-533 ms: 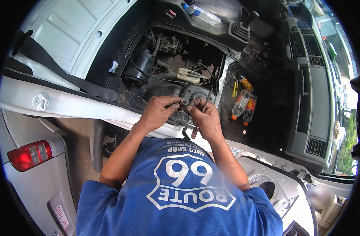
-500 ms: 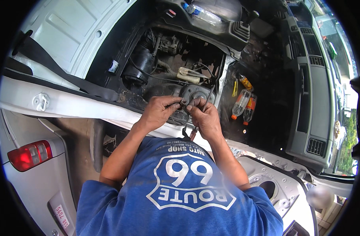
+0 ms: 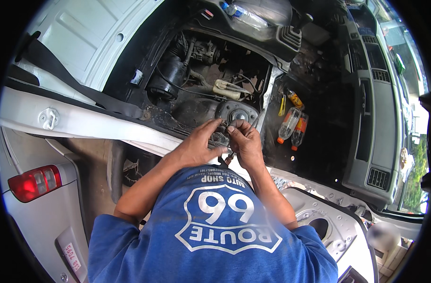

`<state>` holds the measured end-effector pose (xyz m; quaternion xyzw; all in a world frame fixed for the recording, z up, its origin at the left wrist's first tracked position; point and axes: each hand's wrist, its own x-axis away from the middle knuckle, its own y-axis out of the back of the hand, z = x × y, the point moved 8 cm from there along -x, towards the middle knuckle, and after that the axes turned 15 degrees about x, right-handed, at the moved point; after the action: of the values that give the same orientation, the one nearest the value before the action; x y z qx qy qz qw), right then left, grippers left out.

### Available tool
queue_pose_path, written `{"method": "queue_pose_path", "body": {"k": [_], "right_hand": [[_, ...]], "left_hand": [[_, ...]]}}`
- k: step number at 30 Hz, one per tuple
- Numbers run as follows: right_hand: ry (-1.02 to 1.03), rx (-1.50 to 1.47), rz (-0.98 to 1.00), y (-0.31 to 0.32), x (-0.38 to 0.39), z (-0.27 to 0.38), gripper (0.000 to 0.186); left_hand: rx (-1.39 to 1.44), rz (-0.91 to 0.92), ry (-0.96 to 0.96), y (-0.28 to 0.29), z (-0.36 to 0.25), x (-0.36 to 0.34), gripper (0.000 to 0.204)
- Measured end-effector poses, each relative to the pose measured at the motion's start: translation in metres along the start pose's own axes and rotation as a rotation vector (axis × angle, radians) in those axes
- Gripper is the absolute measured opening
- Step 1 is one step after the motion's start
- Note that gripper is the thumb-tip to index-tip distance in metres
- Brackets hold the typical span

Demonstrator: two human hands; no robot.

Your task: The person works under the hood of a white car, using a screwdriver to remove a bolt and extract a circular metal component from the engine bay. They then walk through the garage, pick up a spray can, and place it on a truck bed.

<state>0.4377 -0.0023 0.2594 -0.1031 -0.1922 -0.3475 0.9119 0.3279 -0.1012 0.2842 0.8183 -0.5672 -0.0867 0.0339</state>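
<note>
My left hand (image 3: 199, 145) is over the near edge of the opened engine bay, its thumb spread away from its fingers and its fingertips beside a small dark piece. Close by, my right hand (image 3: 246, 144) is closed in a pinch, thumb against index finger. What lies in that pinch is too small and dark to name. Just beyond the fingers sits a round metal mount (image 3: 238, 115) on a black housing. Below my hands, against my blue shirt (image 3: 215, 212), a reddish tool handle (image 3: 228, 159) shows in part.
Inside the bay are a black canister (image 3: 168, 74), an alternator (image 3: 206, 52) and a cream plastic reservoir (image 3: 226, 88). On the dark floor to the right lie several drink bottles (image 3: 289, 125) and a yellow tool (image 3: 282, 105). A white door sill (image 3: 107, 129) runs along the near side.
My left thumb has swung away from its fingers, and the left hand has opened and shifted slightly right. My right hand remains pinched in nearly the same place.
</note>
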Motion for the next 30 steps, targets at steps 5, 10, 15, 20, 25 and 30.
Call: {"method": "queue_pose_path", "body": {"k": [5,10,15,20,25,30], "right_hand": [[-0.059,-0.089,0.097,0.000,-0.004,-0.002,0.007],[-0.092,-0.192,0.134,-0.005,-0.001,-0.004,0.012],[0.005,-0.088,0.120,-0.008,-0.003,0.009,0.020],[0.066,0.114,0.163,-0.008,-0.001,0.025,0.029],[-0.001,0.057,0.156,-0.006,0.001,0.016,0.030],[0.034,0.066,0.093,-0.005,0.001,0.009,0.015]], "left_hand": [[0.015,-0.068,0.016,-0.008,0.000,0.002,0.085],[-0.022,-0.021,-0.035,-0.003,-0.007,-0.001,0.075],[0.022,-0.037,0.056,0.004,-0.009,-0.004,0.077],[0.087,-0.109,-0.008,0.014,-0.019,-0.005,0.077],[-0.071,-0.083,-0.180,0.017,-0.033,-0.004,0.074],[-0.102,-0.103,-0.204,0.018,-0.030,-0.002,0.067]]}}
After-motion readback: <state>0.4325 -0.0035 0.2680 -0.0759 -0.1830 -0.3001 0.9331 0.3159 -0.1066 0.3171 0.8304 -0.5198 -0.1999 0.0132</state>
